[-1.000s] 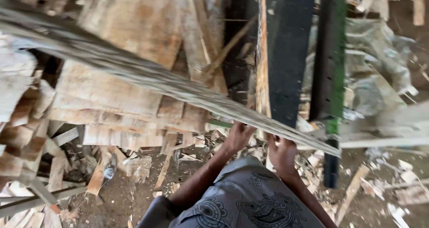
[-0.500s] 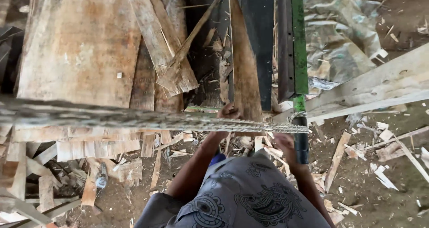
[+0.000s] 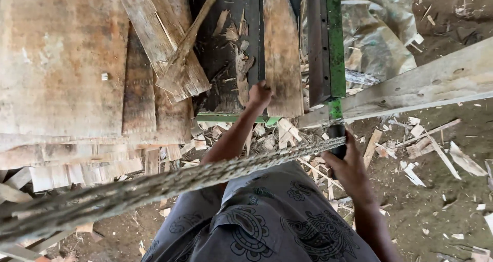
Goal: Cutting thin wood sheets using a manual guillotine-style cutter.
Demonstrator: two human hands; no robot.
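A long, thin, rough wooden strip [image 3: 169,182] runs across the view from the lower left up to the right. My right hand [image 3: 352,167] is closed on its right end, next to the black handle [image 3: 337,134] of a green metal bar [image 3: 335,41]. My left hand [image 3: 259,95] reaches forward with the arm stretched out. It grips the near end of a worn wooden board [image 3: 282,46] that lies on a dark machine bed [image 3: 231,51]. My patterned grey shirt fills the bottom of the view.
Wide weathered planks [image 3: 61,61] are stacked at the left, with a loose stick [image 3: 190,36] lying across them. A pale beam [image 3: 426,82] slants off to the right. Offcuts and splinters [image 3: 421,144] litter the dirt floor, and crumpled plastic sheeting [image 3: 375,41] lies behind the bar.
My left hand has let go of the strip and reached forward onto the board. The strip has swung so its left end hangs lower, held at the right end only.
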